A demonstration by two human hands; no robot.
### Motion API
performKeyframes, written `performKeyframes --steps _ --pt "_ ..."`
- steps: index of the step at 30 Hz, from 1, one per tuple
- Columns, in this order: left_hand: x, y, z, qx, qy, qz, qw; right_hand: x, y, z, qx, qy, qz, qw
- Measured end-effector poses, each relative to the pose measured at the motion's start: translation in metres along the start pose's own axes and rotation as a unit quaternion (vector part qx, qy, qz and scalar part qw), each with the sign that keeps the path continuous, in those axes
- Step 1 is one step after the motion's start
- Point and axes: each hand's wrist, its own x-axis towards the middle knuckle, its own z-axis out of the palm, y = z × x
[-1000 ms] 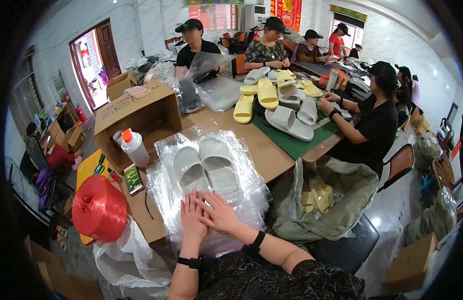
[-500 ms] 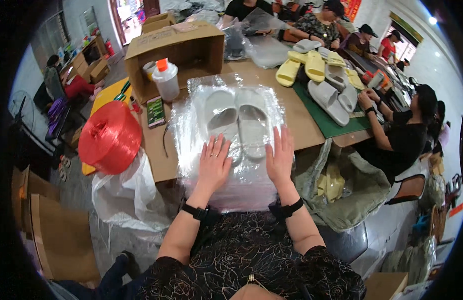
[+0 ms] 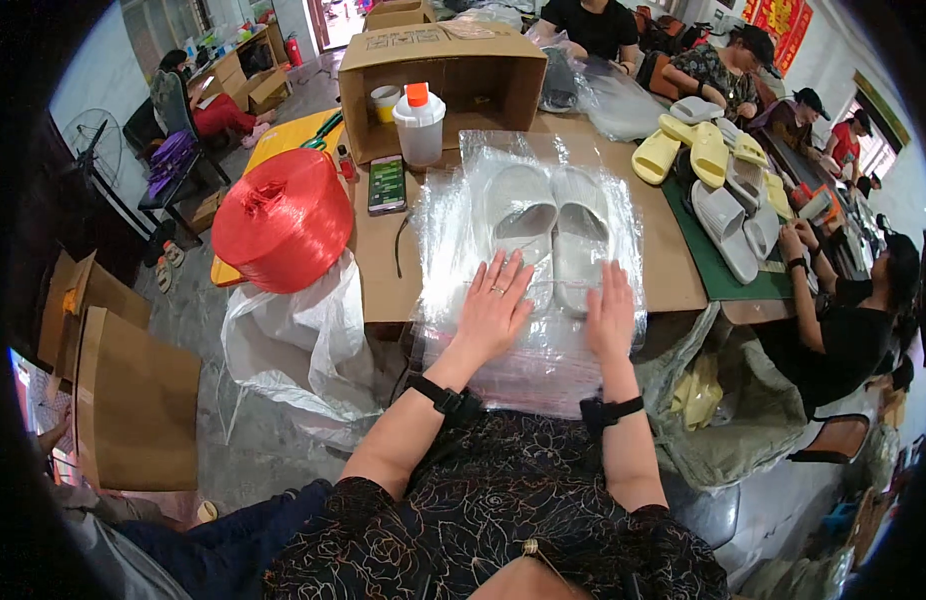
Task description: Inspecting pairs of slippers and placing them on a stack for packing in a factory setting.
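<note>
A pair of pale grey slides (image 3: 583, 225) lies side by side inside a clear plastic bag (image 3: 623, 205), toes away from me. Beneath it is a stack of clear bags (image 3: 523, 385) reaching over the table's near edge. My left hand (image 3: 495, 305) lies flat on the bag over the near end of the left slide, fingers stretched. On the right, my right hand (image 3: 610, 312) rests with straight fingers along the near right side of the right slide. Neither hand grips anything.
Left of the bags are a phone (image 3: 387, 187), a plastic bottle (image 3: 420, 130) and a big red twine roll (image 3: 283, 215). An open carton (image 3: 443, 55) stands behind. Loose yellow and grey slides (image 3: 723, 215) lie right, near a seated co-worker (image 3: 833, 320). A sack (image 3: 733, 440) hangs below.
The view has swung left, so the table and things on it appear farther right. Both hands stay flat on the bagged slides, and the right hand's fingers look closer together.
</note>
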Motion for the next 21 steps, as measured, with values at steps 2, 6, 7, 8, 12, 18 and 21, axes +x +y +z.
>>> performKeyframes --steps 2,6,7,8,12,18,21 --pt "0.0 0.0 0.001 -0.005 0.003 -0.004 1.0 -0.004 0.018 -0.011 -0.008 -0.028 0.048 0.998" --pt "0.002 0.0 0.003 -0.016 0.002 -0.01 1.0 0.004 0.006 -0.035 -0.077 0.105 0.02 0.991" --pt "0.002 0.001 0.003 -0.013 0.002 -0.012 1.0 0.01 -0.003 -0.04 -0.048 0.107 0.014 0.993" --pt "0.002 0.001 0.002 -0.008 0.001 -0.011 1.0 0.018 -0.014 -0.043 -0.016 0.109 0.014 0.994" --pt "0.002 0.001 -0.001 -0.006 -0.009 -0.008 1.0 0.055 -0.064 -0.024 0.088 0.033 0.027 0.995" --pt "0.005 -0.002 0.001 -0.009 -0.023 -0.011 1.0 0.099 -0.085 0.025 -0.001 -0.009 0.106 0.994" --pt "0.002 -0.003 0.005 0.0 0.001 -0.014 1.0 0.109 -0.076 0.039 -0.038 -0.041 0.113 0.992"
